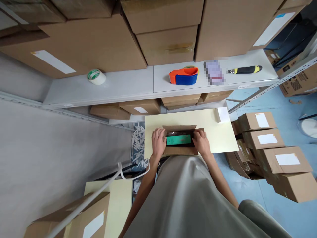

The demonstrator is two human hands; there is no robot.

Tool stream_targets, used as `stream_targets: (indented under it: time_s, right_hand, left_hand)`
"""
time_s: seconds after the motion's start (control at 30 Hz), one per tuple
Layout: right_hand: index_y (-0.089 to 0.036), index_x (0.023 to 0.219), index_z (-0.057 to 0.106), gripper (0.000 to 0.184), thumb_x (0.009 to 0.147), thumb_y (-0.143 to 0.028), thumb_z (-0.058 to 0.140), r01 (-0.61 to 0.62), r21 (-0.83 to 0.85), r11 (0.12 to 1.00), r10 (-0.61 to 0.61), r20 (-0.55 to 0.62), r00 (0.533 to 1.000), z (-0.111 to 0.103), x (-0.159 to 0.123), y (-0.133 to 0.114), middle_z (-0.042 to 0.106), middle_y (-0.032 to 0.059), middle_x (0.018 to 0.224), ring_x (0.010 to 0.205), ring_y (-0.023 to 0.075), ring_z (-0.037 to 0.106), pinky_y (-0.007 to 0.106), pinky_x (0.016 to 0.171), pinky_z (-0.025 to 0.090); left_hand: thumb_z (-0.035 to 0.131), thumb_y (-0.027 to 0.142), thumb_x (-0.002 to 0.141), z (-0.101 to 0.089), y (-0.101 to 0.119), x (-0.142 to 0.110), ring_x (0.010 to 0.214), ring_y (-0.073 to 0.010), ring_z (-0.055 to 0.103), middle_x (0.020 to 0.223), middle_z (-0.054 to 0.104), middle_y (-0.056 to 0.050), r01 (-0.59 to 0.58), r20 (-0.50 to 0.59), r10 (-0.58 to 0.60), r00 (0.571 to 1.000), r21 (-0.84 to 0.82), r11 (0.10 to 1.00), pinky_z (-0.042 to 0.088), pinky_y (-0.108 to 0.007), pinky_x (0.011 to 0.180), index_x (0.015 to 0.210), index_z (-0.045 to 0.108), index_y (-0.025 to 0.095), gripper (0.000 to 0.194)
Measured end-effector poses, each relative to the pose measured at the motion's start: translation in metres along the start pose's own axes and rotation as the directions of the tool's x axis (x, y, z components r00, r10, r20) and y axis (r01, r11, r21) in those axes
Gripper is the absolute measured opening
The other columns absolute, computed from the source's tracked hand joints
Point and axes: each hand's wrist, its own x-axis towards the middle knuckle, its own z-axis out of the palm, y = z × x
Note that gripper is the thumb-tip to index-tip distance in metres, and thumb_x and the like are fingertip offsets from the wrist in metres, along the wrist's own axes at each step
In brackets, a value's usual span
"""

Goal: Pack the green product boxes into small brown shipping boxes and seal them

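Note:
An open cardboard box (180, 151) sits on the pale yellow tabletop (221, 140) in front of me, its flaps folded outward. Inside it lies a green box (178, 139) with small print, and some clear plastic shows behind that. My left hand (158, 141) curls its fingers over the box's left side. On the opposite side, my right hand (201, 142) grips the right edge with bent fingers. The fingertips of both hands are partly hidden inside the box.
The shelf (123, 86) beyond holds a tape roll (97, 77), an orange and blue tape dispenser (184, 76) and a yellow-black utility knife (245, 69). A small white box (223, 114) stands at the tabletop's far right. Stacked cartons (287, 160) occupy the floor at right.

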Motion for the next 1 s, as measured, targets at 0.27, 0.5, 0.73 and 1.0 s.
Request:
stream_targets:
  time_s: [0.27, 0.5, 0.73, 1.0]
  right_hand:
    - [-0.02, 0.107, 0.071, 0.049, 0.1, -0.066, 0.055, -0.21, 0.152, 0.966, 0.235, -0.168, 0.957, -0.018, -0.016, 0.031, 0.075, 0.0202, 0.112, 0.111, 0.0386, 0.065, 0.054, 0.102, 0.053]
    - [-0.02, 0.091, 0.074, 0.068, 0.095, -0.079, 0.042, -0.193, 0.154, 0.969, 0.206, -0.067, 0.976, -0.016, -0.001, -0.011, 0.081, 0.0198, 0.093, 0.087, 0.0336, 0.077, 0.042, 0.081, 0.053]
    - [-0.02, 0.09, 0.075, 0.075, 0.092, -0.087, 0.041, 0.122, 0.141, 0.983, -0.146, 0.173, 0.974, 0.024, 0.01, -0.117, 0.083, 0.0188, 0.094, 0.083, 0.0303, 0.076, 0.039, 0.077, 0.054]
    - [-0.022, 0.086, 0.071, 0.061, 0.093, -0.078, 0.048, 0.549, 0.232, 0.803, -0.585, 0.487, 0.649, 0.134, -0.038, -0.287, 0.082, 0.013, 0.089, 0.082, 0.0269, 0.074, 0.036, 0.079, 0.054]
  left_hand:
    - [0.078, 0.042, 0.094, -0.005, -0.013, -0.023, 0.132, -0.0391, 0.062, 0.127, 0.071, -0.018, 0.328, -0.186, -0.339, 0.922, -0.087, 0.941, 0.044, -0.057, 0.124, 0.112, 0.072, 0.022, 0.027]
    - [0.071, 0.028, 0.092, -0.016, -0.031, -0.057, 0.129, -0.0373, 0.064, 0.124, 0.073, -0.016, 0.336, -0.212, -0.345, 0.914, -0.081, 0.939, 0.044, -0.056, 0.123, 0.083, 0.074, 0.024, 0.01]
    - [0.072, 0.029, 0.091, -0.077, -0.083, -0.188, 0.125, -0.0363, 0.066, 0.122, 0.075, -0.014, 0.623, -0.448, -0.637, 0.627, -0.203, 0.756, 0.048, -0.054, 0.117, 0.081, 0.073, 0.024, 0.012]
    - [0.075, 0.031, 0.089, -0.119, -0.099, -0.393, 0.121, -0.0362, 0.067, 0.121, 0.075, -0.014, 0.772, -0.551, -0.835, -0.001, -0.53, 0.349, 0.051, -0.054, 0.114, 0.081, 0.071, 0.024, 0.011]
